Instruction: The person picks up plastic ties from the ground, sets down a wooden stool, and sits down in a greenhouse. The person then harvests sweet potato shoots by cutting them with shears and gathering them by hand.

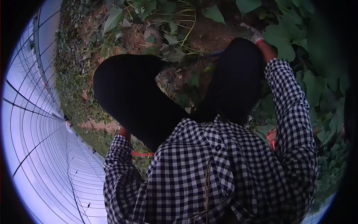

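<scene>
My right hand (255, 35), in a pale glove with a red edge at the wrist, is low beside the soil (220, 33), just past my right knee. The knee and leaves hide part of it, and its fingers are too unclear to read. Near it, a dark bluish bar (213, 53) lies across the soil and runs behind my right knee; whether the hand touches it cannot be seen. Of my left arm, the checked sleeve (120, 158) and a bit of bare wrist show; my left thigh hides the hand.
Leafy vines (177, 54) spread ahead, with large leaves (287, 37) close on the right. A red strap or cord (142, 154) shows by my left thigh, and red strands (271, 139) by my right side. A ribbed greenhouse cover (44, 149) curves along the left.
</scene>
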Demonstrator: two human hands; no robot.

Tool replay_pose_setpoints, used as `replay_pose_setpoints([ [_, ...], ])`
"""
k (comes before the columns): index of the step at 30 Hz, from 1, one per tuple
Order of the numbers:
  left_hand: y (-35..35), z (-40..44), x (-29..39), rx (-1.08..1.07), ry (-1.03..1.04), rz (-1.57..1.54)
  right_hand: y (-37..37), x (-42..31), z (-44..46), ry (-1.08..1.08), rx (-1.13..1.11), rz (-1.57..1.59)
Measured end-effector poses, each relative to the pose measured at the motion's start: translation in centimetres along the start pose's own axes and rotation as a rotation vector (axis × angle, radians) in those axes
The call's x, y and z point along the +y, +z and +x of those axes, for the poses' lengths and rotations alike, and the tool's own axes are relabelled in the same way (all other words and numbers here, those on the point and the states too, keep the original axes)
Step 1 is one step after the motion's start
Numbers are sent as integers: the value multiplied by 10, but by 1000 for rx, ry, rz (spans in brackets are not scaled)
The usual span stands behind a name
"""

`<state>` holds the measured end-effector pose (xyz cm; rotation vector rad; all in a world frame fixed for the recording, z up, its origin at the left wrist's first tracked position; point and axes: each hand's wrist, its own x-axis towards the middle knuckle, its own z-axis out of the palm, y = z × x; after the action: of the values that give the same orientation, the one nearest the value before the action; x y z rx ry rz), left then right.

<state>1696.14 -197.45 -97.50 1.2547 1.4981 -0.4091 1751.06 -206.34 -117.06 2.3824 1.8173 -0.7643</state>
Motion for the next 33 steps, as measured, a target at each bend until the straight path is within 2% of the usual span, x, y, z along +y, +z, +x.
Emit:
replay_pose_setpoints([
  [11,-58,95,98,-163,50,217,-10,18,-20,106,-18,120],
  [20,-34,161,148,-382,69,435,-22,50,-43,214,-9,255],
  [23,-34,170,147,-468,117,524,-39,23,-73,326,82,296],
  [24,-48,175,144,-506,134,550,-52,-6,-77,371,113,299],
  [27,-68,186,132,-583,183,638,-97,-49,-84,508,-52,249],
  [29,-78,192,125,-629,203,694,-110,-60,-106,477,81,213],
  [33,-108,217,123,-682,233,750,-130,-80,-131,572,177,155],
])
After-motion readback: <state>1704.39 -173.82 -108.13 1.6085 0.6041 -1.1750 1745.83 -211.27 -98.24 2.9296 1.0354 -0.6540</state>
